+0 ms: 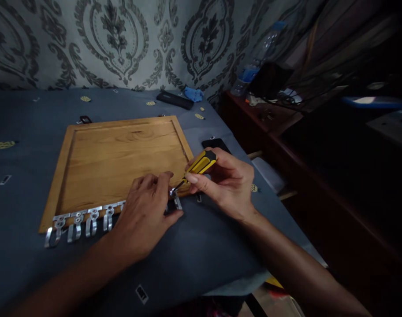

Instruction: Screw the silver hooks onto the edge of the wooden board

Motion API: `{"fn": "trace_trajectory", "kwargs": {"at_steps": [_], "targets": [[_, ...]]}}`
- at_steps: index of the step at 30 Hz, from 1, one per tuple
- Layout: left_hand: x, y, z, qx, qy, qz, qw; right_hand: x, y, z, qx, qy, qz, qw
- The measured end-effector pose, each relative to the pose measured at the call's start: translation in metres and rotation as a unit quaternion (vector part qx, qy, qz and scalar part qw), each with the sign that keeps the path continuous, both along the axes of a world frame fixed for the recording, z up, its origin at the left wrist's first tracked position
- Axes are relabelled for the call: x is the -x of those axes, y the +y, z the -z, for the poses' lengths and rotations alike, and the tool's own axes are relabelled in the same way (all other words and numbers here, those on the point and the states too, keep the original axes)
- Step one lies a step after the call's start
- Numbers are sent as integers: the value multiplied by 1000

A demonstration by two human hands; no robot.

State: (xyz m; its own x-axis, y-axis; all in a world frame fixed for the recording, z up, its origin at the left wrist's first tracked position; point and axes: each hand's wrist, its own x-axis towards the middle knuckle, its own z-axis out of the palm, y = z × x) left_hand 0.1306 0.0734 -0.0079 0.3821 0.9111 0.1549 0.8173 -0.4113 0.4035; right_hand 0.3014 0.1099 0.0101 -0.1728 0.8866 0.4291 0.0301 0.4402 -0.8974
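**One wooden board (124, 160), metal hooks (77, 222), one screwdriver (200, 164)**

Board: framed, lying on the counter (207, 259), left of centre. Four hooks are plain along its near edge; a further hook (177, 201) shows to the right, just beyond the left hand (146, 215).

Screwdriver: yellow and black handle, no brand legible; tilted, its tip at the mount of the right-end hook.

Right grip: fingers and thumb of the right hand (232, 185) closed round the handle. Left grip: partly spread over the near edge, thumb and forefinger about the same hook; whether they pinch it, cannot tell.

Writing: the counter's blue-grey cloth, printed with yellow pineapples, carries small rectangular labels (142, 294); the lettering is too blurred to read.

Also: black oblong object (175, 100), far; crumpled blue item (193, 94) beside it; dark slab (217, 143) right of the board; blue-capped bottle (269, 46), far right; patterned curtain (164, 39) behind.
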Motion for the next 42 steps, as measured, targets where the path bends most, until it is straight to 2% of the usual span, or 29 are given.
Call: {"fn": "trace_trajectory", "kwargs": {"at_steps": [8,12,17,23,26,29,32,37,42], "targets": [[-1,-1,-3,18,6,5,1000,-2,1,6,-7,-21,-7,1000],[-1,0,-2,14,6,1,1000,-1,2,5,-44,-28,-18,999],[-1,0,0,6,13,2,1000,2,1,6,-94,-57,16,994],[-1,0,1,2,11,1,1000,3,1,8,-115,-82,35,989],[0,1,0,1,6,1,1000,1,-2,2,-128,-44,45,990],[1,1,-1,-6,-7,8,1000,-1,-5,-7,-146,32,123,981],[2,0,-1,-3,-9,9,1000,-3,-6,-12,-128,46,162,977],[1,-1,-2,6,-2,9,1000,-2,-3,-6,-66,-1,123,990],[3,0,-5,2,17,20,1000,-1,-1,-1,-34,-13,116,993]]}}
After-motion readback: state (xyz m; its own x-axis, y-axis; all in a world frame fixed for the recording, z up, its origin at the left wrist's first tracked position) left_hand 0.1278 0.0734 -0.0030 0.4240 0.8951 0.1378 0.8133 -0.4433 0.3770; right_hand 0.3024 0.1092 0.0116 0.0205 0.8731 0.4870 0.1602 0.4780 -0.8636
